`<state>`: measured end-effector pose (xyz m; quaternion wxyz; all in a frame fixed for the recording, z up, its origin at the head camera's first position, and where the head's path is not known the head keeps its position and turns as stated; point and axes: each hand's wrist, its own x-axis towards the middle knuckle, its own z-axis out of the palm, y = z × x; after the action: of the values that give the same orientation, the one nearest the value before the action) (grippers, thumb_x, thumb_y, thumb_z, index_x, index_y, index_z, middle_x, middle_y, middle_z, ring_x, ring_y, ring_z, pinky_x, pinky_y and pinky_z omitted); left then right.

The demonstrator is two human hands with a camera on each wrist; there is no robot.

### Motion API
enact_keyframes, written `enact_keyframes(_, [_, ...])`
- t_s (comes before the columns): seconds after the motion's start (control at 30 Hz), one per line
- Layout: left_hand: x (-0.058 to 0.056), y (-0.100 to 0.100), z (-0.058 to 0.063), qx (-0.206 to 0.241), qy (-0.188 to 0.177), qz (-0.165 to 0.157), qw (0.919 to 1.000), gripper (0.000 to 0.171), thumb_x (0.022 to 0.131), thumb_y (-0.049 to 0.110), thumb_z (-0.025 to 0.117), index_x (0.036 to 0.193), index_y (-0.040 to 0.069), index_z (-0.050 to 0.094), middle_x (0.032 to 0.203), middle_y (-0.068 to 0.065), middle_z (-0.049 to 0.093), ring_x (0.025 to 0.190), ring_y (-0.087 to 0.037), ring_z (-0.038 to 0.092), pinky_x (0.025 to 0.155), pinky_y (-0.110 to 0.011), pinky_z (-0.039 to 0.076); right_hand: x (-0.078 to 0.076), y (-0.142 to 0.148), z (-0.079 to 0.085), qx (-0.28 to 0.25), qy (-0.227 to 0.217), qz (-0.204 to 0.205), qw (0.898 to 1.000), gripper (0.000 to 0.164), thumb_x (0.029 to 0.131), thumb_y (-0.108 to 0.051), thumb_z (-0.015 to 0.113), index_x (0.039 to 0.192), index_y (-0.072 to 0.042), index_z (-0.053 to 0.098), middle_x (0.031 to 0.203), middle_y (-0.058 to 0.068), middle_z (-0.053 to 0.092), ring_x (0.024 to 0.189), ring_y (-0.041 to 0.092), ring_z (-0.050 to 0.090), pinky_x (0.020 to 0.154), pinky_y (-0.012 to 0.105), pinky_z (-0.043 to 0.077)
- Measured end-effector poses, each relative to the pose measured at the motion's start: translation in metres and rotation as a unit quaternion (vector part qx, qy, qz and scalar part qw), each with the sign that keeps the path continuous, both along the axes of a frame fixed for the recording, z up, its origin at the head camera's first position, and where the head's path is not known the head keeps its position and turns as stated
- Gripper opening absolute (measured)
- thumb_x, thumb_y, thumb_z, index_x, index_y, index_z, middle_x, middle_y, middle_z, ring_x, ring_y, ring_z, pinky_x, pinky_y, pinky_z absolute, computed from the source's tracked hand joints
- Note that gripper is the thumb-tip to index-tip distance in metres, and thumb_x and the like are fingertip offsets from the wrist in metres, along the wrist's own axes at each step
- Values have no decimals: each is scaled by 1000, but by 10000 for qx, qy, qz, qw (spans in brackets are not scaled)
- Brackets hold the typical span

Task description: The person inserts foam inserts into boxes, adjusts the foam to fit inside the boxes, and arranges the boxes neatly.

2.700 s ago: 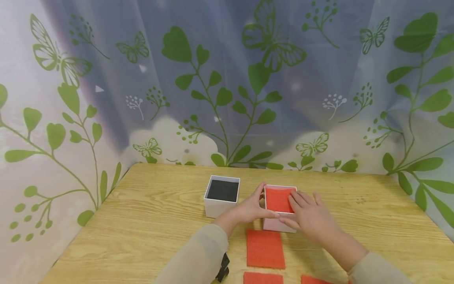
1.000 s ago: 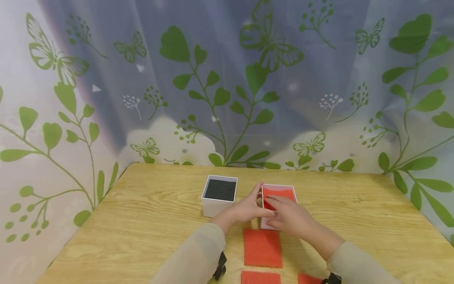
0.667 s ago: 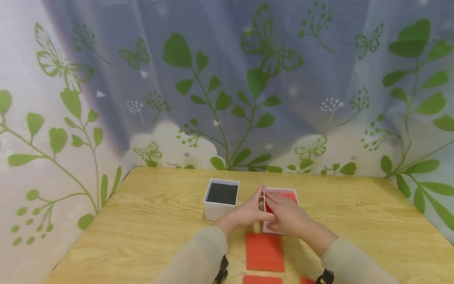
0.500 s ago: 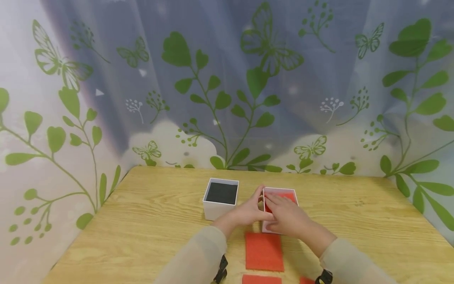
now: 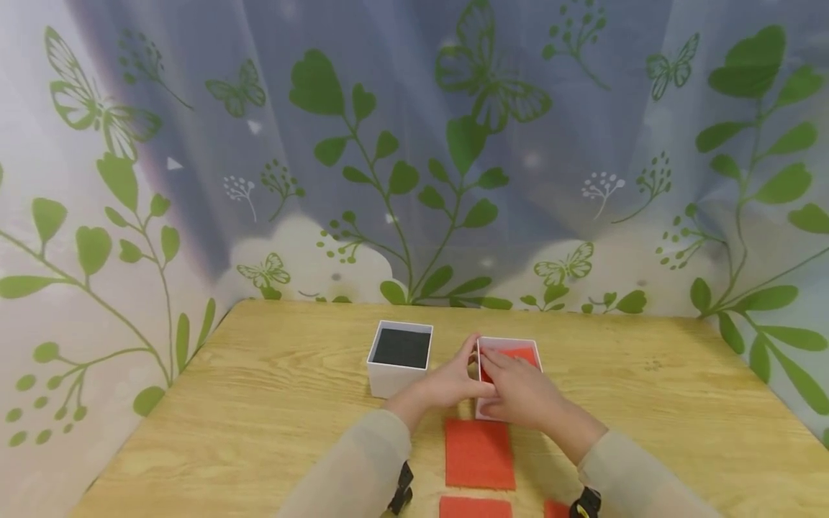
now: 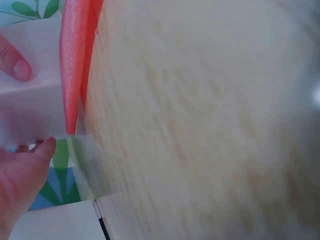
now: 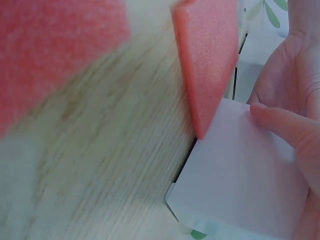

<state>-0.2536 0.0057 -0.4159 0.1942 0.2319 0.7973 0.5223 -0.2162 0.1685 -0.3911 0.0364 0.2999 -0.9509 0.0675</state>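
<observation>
On the right of the pair, a white square box (image 5: 484, 411) stands with a red foam sheet (image 5: 527, 355) inside, below its rim. My left hand (image 5: 450, 381) grips this box at its left corner, thumb along the front wall and fingers round the left side. My right hand (image 5: 527, 394) reaches over the front rim, its nearly straight fingers pressing on the red sheet and covering much of it. The right thumb (image 7: 277, 122) lies against the box's outer front wall in the right wrist view. In front of the box lies another red foam sheet (image 5: 479, 453).
Left of the hands stands a second white box (image 5: 393, 381) with a black sheet (image 5: 403, 348) in it. More red sheets, such as the one (image 5: 476, 508) at the bottom edge, lie nearer on the wooden table (image 5: 259, 403). A patterned curtain (image 5: 414, 144) hangs behind.
My right hand has moved left from the box's right side, its fingers now further inside over the red sheet, which sits lower at the front. My left hand keeps its hold.
</observation>
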Motion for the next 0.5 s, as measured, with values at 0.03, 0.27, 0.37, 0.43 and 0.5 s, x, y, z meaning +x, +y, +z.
enact_keyframes(0.03, [0, 0, 0, 23, -23, -3, 10000, 100, 81, 28, 69, 151, 16, -1, 152, -8, 20, 137, -24, 22, 105, -40, 29, 0, 0, 0, -6, 48, 12, 10000, 77, 77, -30, 75, 134, 9, 43, 141, 22, 39, 128, 35, 39, 100, 50, 33])
enact_keyframes(0.27, [0, 1, 0, -24, -17, -2, 10000, 101, 81, 28, 70, 151, 16, -2, 152, -8, 21, 138, -25, 20, 107, -41, 27, 0, 0, -3, 17, 143, 13, 9999, 77, 76, -31, 76, 134, 9, 44, 140, 22, 40, 128, 34, 39, 101, 50, 33])
enact_keyframes(0.37, [0, 1, 0, -70, -19, 44, 10000, 103, 80, 29, 71, 151, 17, -3, 152, -9, 21, 138, -25, 20, 107, -42, 26, 0, 0, -3, 23, 152, 20, 9999, 77, 76, -30, 76, 133, 9, 44, 140, 22, 40, 127, 35, 40, 100, 49, 34])
enact_keyframes(0.43, [-1, 1, -1, -34, -24, 35, 10000, 103, 80, 28, 71, 151, 16, -3, 152, -9, 20, 138, -26, 19, 107, -42, 25, 0, 0, -2, 22, 148, 23, 9999, 77, 75, -30, 76, 133, 9, 44, 139, 23, 41, 127, 35, 40, 100, 49, 34])
enact_keyframes(0.5, [-1, 2, -2, -45, -22, 41, 10000, 103, 81, 29, 71, 151, 16, -3, 152, -8, 20, 138, -26, 20, 107, -41, 25, 0, 0, -1, 24, 119, 4, 9999, 77, 75, -30, 77, 133, 9, 45, 139, 23, 41, 127, 35, 40, 100, 49, 34])
